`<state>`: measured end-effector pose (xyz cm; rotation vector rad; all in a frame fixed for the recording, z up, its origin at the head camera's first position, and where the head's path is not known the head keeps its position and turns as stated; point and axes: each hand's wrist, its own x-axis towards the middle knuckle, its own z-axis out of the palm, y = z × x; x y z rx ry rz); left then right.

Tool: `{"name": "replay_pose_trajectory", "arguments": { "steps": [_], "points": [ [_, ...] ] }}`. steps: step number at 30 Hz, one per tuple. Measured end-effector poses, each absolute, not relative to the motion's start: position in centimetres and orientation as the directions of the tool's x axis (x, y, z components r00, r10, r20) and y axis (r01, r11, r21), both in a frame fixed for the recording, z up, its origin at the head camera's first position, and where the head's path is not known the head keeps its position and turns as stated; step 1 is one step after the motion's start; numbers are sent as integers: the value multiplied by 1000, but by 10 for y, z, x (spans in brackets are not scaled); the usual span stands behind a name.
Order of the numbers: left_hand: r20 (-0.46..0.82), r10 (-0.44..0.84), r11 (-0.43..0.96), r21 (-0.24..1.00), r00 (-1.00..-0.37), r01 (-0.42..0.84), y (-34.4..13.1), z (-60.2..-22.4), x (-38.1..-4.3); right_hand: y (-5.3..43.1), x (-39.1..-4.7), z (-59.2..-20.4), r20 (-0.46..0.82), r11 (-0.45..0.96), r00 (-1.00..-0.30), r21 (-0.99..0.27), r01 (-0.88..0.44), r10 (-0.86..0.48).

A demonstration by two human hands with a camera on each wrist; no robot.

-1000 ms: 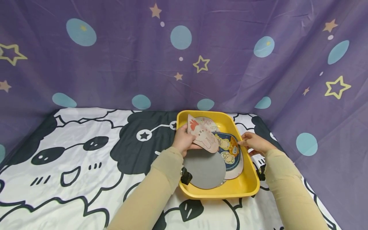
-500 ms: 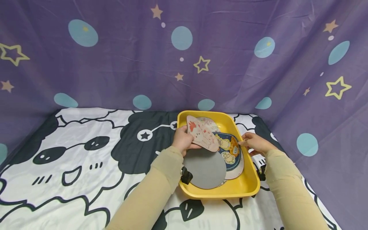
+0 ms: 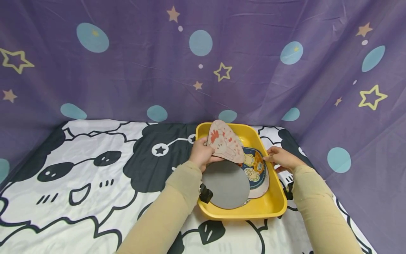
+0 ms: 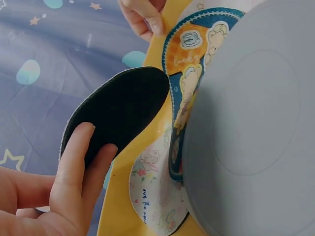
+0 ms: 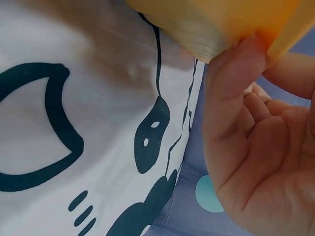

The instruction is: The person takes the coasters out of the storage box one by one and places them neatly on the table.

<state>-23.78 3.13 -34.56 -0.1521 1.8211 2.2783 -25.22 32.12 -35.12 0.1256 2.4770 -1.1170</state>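
My left hand (image 3: 202, 151) pinches the edge of a pink rabbit-print mouse pad (image 3: 226, 144), held tilted above the far left part of a yellow plastic bin (image 3: 241, 216). Its black underside faces the left wrist view, with fingers (image 4: 74, 157) pressed flat along it. My right hand (image 3: 282, 158) grips the bin's right rim, thumb and fingers on either side of the wall. Inside the bin lie a plain grey round pad (image 3: 226, 185) and a dark blue pad with bears (image 3: 253, 167). A white floral pad (image 4: 155, 196) shows beneath them in the left wrist view.
The bin stands on a black-and-white cartoon-print cloth (image 3: 95, 197). A purple curtain (image 3: 142, 70) with stars and dots hangs behind and along the right side. A small black device (image 3: 205, 194) sits at my left wrist, over the bin's left edge.
The rabbit pad has tipped more upright, its far edge rising above the bin's back rim and covering the floral pad in the head view. My right hand stays on the rim.
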Motion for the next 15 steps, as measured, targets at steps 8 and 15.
{"name": "replay_pose_trajectory", "arguments": {
  "steps": [8,15],
  "points": [
    [-223,92,-236,942,-971,-238,28,-340,-240,322,-252,-352,-407,669,-909,-701,246,-92],
    [-209,96,-236,945,-973,-226,23,-336,-241,323,-252,-352,-411,666,-906,-704,247,-98]
  ]
}}
